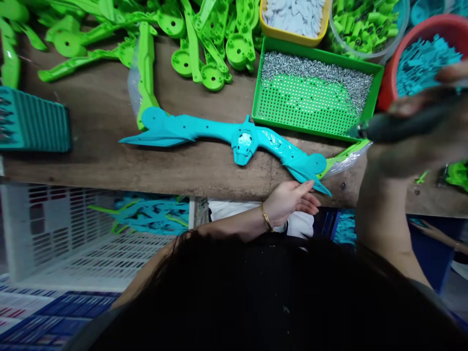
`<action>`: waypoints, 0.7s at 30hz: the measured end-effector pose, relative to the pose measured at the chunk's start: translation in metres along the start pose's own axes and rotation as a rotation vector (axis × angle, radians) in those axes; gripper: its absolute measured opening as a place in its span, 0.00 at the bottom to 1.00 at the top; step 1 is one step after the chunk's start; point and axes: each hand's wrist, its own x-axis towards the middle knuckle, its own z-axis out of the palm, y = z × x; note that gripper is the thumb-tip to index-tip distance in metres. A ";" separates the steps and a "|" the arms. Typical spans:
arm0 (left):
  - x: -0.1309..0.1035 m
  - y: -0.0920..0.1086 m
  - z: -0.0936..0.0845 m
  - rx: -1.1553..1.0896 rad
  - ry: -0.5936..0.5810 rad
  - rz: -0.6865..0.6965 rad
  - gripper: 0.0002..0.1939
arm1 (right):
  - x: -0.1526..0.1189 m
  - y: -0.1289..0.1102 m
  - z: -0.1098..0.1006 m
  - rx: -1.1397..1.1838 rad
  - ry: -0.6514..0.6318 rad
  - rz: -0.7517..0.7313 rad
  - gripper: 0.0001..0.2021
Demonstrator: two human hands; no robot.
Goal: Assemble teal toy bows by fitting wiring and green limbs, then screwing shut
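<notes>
Your left hand (287,202) has its thumb on the blue toy (215,130) just past it, grip hard to tell, and your right hand (411,153) holds a dark tool (402,124) by its nearby tray (300,100), so the green arms (146,73) look joined, but screws (310,70) may be left.

Left forearm (234,222) slanting inward, left hand (287,202) loosely bent, right forearm (383,214) extended forward, right hand (409,153) blurred, seemingly clenched

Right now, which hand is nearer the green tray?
Right. The right hand is just off the green tray's near-right corner; the left hand is lower down, by the tip of the blue part.
</notes>
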 end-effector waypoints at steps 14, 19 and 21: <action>0.003 0.031 -0.013 1.923 0.431 1.097 0.47 | 0.008 0.105 0.021 -0.306 0.106 -0.099 0.26; 0.015 0.027 -0.011 1.980 0.478 1.019 0.49 | 0.003 0.100 0.032 -0.183 0.106 -0.127 0.24; 0.016 0.026 -0.011 1.985 0.499 1.023 0.49 | 0.006 0.092 0.032 -0.157 0.098 -0.095 0.22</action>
